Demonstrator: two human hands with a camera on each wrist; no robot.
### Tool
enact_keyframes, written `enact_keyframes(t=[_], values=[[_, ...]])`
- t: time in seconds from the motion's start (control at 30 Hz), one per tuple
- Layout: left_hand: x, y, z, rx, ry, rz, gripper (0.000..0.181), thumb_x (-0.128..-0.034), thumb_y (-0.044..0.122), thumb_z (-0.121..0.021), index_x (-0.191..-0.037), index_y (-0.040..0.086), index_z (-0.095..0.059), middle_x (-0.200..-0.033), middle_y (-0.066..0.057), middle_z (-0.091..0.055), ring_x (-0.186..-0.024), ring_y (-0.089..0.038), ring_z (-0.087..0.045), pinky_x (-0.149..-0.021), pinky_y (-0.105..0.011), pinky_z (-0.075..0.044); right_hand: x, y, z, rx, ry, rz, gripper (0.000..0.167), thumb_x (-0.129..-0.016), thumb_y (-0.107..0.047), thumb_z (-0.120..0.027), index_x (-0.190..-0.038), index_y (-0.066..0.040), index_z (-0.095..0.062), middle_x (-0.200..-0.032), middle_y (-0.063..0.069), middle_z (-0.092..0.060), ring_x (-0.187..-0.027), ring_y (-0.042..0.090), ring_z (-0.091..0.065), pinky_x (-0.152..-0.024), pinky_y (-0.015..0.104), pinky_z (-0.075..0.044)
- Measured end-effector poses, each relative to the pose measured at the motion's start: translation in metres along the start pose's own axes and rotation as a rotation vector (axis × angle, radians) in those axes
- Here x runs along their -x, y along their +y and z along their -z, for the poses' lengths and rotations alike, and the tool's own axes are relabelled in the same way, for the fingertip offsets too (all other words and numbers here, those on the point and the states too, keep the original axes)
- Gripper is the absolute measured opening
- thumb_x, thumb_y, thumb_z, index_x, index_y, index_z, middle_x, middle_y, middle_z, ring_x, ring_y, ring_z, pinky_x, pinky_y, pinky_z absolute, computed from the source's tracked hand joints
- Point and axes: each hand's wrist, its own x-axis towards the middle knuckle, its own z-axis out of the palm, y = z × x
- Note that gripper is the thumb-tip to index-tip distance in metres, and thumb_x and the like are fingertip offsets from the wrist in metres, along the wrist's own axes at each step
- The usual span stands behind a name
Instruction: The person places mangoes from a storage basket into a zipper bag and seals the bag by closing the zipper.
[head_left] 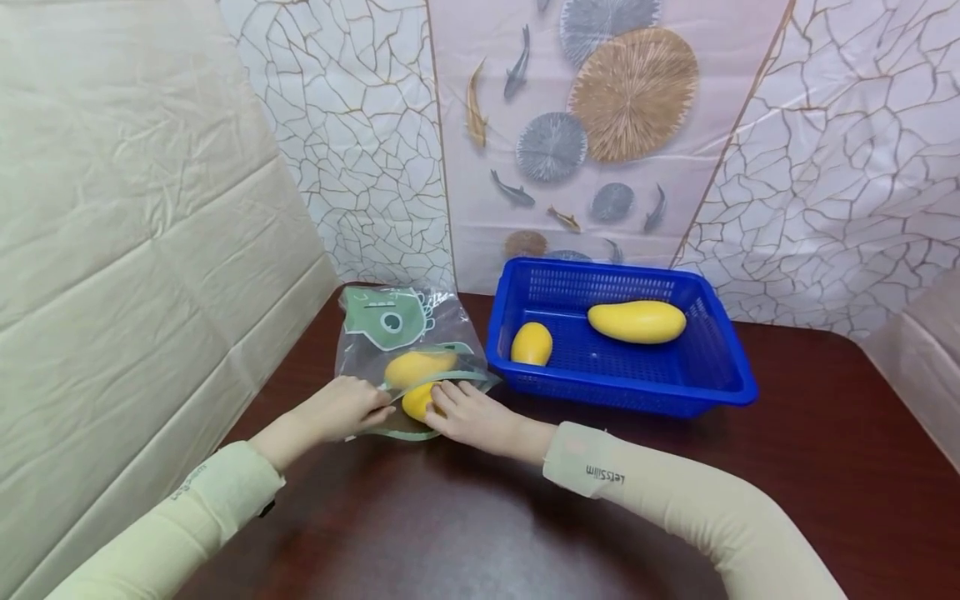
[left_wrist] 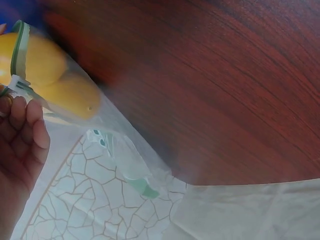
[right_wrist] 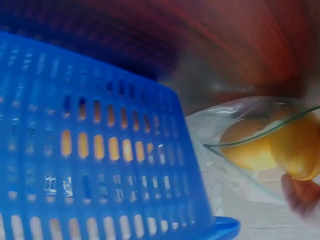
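Note:
A clear zip bag with a green fish-like print lies on the table, its green-edged mouth spread toward me. Deeper inside rests a yellow mango. My right hand holds a second mango at the mouth, with its thumb and fingers on the fruit's right side. On the other side, my left hand pinches the left edge of the opening. The left wrist view shows its curled fingers beside a white zip slider. In the right wrist view, the two mangoes touch or overlap.
A blue slotted basket stands right of the bag, close to my right hand. It holds a smaller mango and a long mango. Patterned cloth hangs behind the dark wooden table.

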Motion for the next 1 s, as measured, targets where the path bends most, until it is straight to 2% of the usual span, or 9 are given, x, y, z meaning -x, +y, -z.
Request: enact_keyframes(t=[0.1, 0.2, 0.3, 0.43, 0.67, 0.77, 0.9, 1.0], values=[[-0.001, -0.001, -0.001, 0.009, -0.006, 0.004, 0.031, -0.0876, 0.022, -0.060, -0.060, 0.018, -0.048, -0.049, 0.009, -0.038, -0.045, -0.007, -0.037, -0.046, -0.026, -0.031, 0.002, 0.002, 0.001, -0.025, -0.027, 0.062, 0.034, -0.098, -0.002, -0.026, -0.101, -0.011, -0.058, -0.105, 0.009, -0.063, -0.094, 0.021, -0.058, -0.073, 0.028, -0.051], [-0.001, -0.001, -0.003, 0.012, -0.012, -0.001, 0.029, -0.0869, 0.021, -0.060, -0.061, 0.019, -0.050, -0.050, 0.009, -0.040, -0.046, -0.008, -0.040, -0.046, -0.027, -0.033, 0.003, 0.001, 0.000, -0.043, -0.035, 0.116, 0.039, -0.098, 0.000, -0.023, -0.103, -0.010, -0.060, -0.107, 0.010, -0.063, -0.095, 0.023, -0.059, -0.076, 0.029, -0.053], [-0.001, 0.000, -0.005, 0.008, -0.012, -0.006, 0.027, -0.0860, 0.020, -0.060, -0.061, 0.019, -0.050, -0.051, 0.009, -0.042, -0.046, -0.009, -0.042, -0.046, -0.027, -0.034, 0.001, 0.000, -0.002, -0.043, -0.042, 0.131, 0.033, -0.097, -0.003, -0.029, -0.103, -0.012, -0.061, -0.105, 0.008, -0.061, -0.092, 0.021, -0.058, -0.076, 0.028, -0.052], [-0.001, 0.000, -0.004, 0.003, -0.008, 0.002, 0.029, -0.0857, 0.019, -0.061, -0.060, 0.019, -0.048, -0.050, 0.008, -0.040, -0.046, -0.008, -0.039, -0.046, -0.026, -0.032, -0.004, -0.001, -0.005, 0.009, -0.093, 0.137, 0.025, -0.095, -0.012, -0.041, -0.107, -0.017, -0.063, -0.108, 0.003, -0.059, -0.090, 0.018, -0.055, -0.071, 0.024, -0.046], [0.002, -0.001, -0.001, -0.022, 0.017, 0.003, 0.028, -0.0857, 0.021, -0.061, -0.060, 0.019, -0.050, -0.050, 0.008, -0.045, -0.045, -0.009, -0.043, -0.045, -0.028, -0.034, -0.017, -0.004, -0.010, 0.106, -0.188, 0.199, 0.032, -0.096, -0.021, -0.040, -0.118, -0.023, -0.063, -0.120, -0.006, -0.058, -0.099, 0.016, -0.055, -0.072, 0.025, -0.045], [0.002, -0.001, -0.001, -0.030, 0.023, -0.001, 0.027, -0.0864, 0.022, -0.061, -0.062, 0.019, -0.050, -0.051, 0.007, -0.047, -0.046, -0.012, -0.047, -0.045, -0.031, -0.036, -0.021, -0.006, -0.014, 0.121, -0.191, 0.173, 0.032, -0.095, -0.022, -0.042, -0.118, -0.023, -0.064, -0.117, -0.006, -0.058, -0.095, 0.013, -0.056, -0.069, 0.022, -0.046], [0.004, -0.002, 0.000, -0.033, 0.023, 0.002, 0.027, -0.0867, 0.023, -0.061, -0.062, 0.019, -0.050, -0.051, 0.007, -0.046, -0.046, -0.012, -0.048, -0.046, -0.032, -0.037, -0.025, -0.008, -0.020, 0.145, -0.163, 0.093, 0.029, -0.092, -0.020, -0.047, -0.111, -0.023, -0.068, -0.112, -0.006, -0.060, -0.091, 0.010, -0.058, -0.066, 0.018, -0.049], [0.005, -0.003, 0.000, -0.030, 0.025, 0.004, 0.029, -0.0862, 0.022, -0.061, -0.060, 0.019, -0.049, -0.050, 0.008, -0.046, -0.046, -0.011, -0.048, -0.046, -0.032, -0.038, -0.028, -0.008, -0.025, 0.209, -0.195, 0.061, 0.029, -0.090, -0.020, -0.048, -0.110, -0.022, -0.069, -0.116, -0.005, -0.062, -0.098, 0.011, -0.061, -0.076, 0.021, -0.052]])
